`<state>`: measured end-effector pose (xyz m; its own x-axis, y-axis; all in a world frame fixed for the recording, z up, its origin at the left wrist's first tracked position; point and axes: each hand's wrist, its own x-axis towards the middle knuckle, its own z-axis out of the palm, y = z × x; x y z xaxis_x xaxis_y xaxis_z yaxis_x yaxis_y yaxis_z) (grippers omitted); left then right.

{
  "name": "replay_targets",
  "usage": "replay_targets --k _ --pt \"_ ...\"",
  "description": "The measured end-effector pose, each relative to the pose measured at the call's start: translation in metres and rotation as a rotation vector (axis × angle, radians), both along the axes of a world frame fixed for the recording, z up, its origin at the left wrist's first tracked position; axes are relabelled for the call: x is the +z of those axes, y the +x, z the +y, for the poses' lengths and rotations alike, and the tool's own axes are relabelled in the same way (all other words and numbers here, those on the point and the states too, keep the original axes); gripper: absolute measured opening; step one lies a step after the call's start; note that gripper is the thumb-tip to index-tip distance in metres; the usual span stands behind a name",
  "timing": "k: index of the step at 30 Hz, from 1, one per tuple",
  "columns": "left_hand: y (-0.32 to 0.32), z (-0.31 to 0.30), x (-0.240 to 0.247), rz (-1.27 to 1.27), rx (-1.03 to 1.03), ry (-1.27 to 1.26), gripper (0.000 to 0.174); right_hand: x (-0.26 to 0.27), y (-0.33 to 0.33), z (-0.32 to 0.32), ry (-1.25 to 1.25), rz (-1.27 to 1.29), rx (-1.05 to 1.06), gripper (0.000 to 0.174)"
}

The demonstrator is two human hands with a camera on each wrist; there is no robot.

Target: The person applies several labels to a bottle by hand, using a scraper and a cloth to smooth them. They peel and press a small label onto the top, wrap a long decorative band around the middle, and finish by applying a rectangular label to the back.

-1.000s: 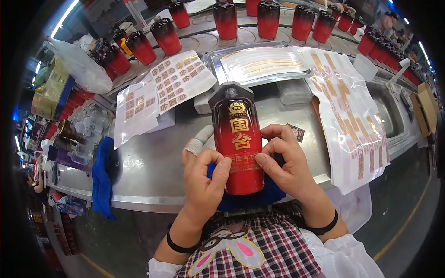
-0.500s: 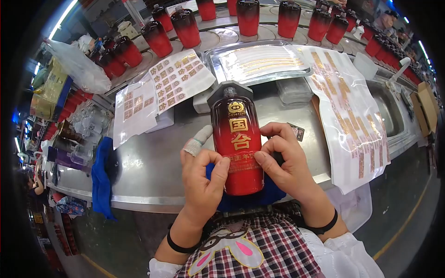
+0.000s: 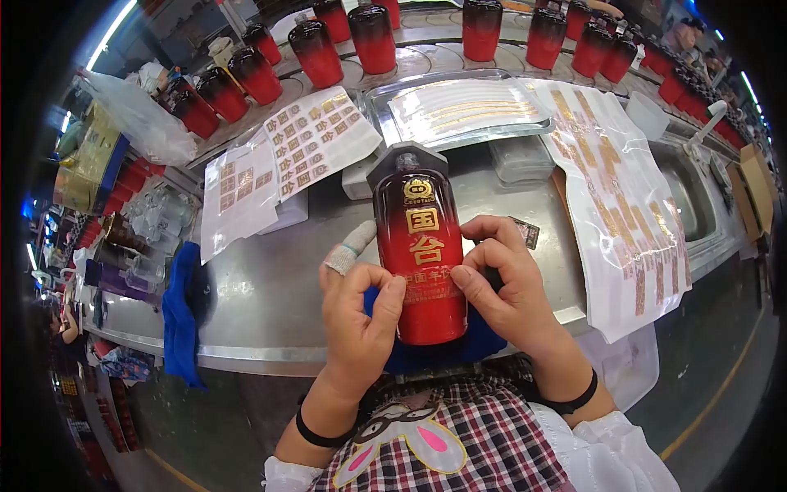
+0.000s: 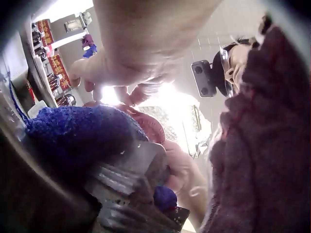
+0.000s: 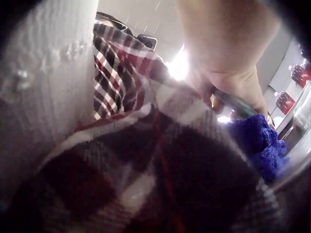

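A red bottle (image 3: 430, 320), dark toward its neck and with gold lettering, lies face up and tilted in front of the person in the head view. On its left, the left hand (image 3: 354, 316) grips the lower side, its thumb on the edge of the small gold text line. The right hand (image 3: 512, 291) holds the other side, with thumb and bent index finger at the same line. A pale cover (image 3: 343, 256) wraps one left finger. Blue cloth (image 3: 485, 343) lies beneath the bottle; a grey angular plate (image 3: 384, 168) shows behind its neck.
Sticker sheets lie at left (image 3: 316, 139) and right (image 3: 619, 221), and gold strips fill a metal tray (image 3: 373, 102) between them. Farther back, red bottles (image 3: 373, 45) stand on a curved conveyor (image 3: 410, 78). A blue towel (image 3: 180, 320) hangs over the bench's front edge.
Bottles on the conveyor have shifted to the right. Both hands and the bottle they hold have stayed almost in place.
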<state>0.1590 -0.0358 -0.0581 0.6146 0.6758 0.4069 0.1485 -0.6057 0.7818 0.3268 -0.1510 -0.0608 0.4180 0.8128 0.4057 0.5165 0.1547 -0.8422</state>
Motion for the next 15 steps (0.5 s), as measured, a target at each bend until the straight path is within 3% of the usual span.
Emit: replay_targets --k 15 --pt "-0.018 -0.023 0.021 -0.051 -0.098 -0.115 0.012 0.018 -0.003 -0.033 -0.048 -0.013 0.081 0.01"
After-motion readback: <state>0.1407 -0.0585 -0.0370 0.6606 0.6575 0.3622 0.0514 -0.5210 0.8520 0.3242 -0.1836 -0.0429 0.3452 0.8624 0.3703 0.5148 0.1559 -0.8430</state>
